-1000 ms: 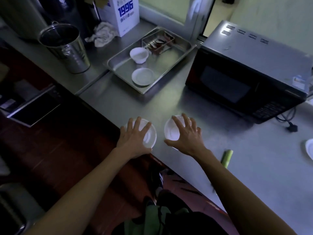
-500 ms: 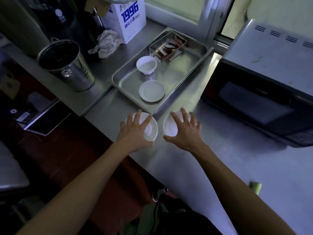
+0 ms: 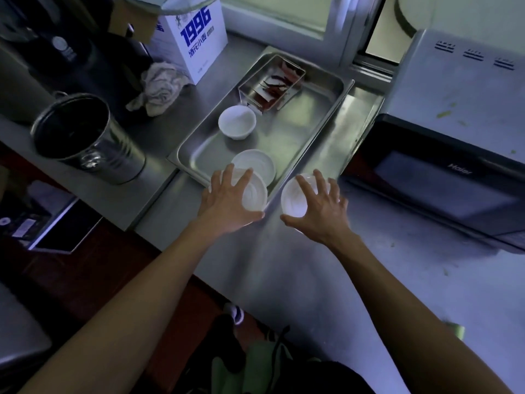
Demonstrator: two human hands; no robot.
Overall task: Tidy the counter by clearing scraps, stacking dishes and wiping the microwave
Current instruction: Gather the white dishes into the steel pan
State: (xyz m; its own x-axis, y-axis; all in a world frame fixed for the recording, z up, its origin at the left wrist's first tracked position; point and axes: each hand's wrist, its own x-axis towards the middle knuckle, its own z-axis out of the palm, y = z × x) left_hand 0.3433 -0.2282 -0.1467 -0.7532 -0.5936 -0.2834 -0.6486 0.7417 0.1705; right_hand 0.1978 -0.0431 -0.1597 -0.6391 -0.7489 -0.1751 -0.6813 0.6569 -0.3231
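1. Two bare forearms are reaching up from the bottom of the frame over the steel counter (image 3: 298, 265).
2. The left hand (image 3: 224, 204), at centre frame, is gripping a white saucer (image 3: 254, 196) from above, fingers spread across its rim; the saucer is overlapping the tray's near corner.
3. The right hand (image 3: 321, 207), just right of it, is clasping a white bowl (image 3: 294, 199) the same way, fingers splayed over its rim, above bare counter just beside the tray.
4. Inside the tray (image 3: 321, 115), above centre, a second saucer (image 3: 255, 164) is lying partly under the held one; whether they are touching I cannot tell.
5. Farther up, a second bowl (image 3: 237, 122) is sitting upright, and behind it a small steel pan (image 3: 271, 86) is holding reddish scraps.
6. The microwave (image 3: 454, 143) is filling the right side, green flecks showing on its top.
7. At left, a steel bucket (image 3: 85, 137) is standing, with a crumpled rag (image 3: 159, 89) and a box (image 3: 196, 35) beyond it at upper left.
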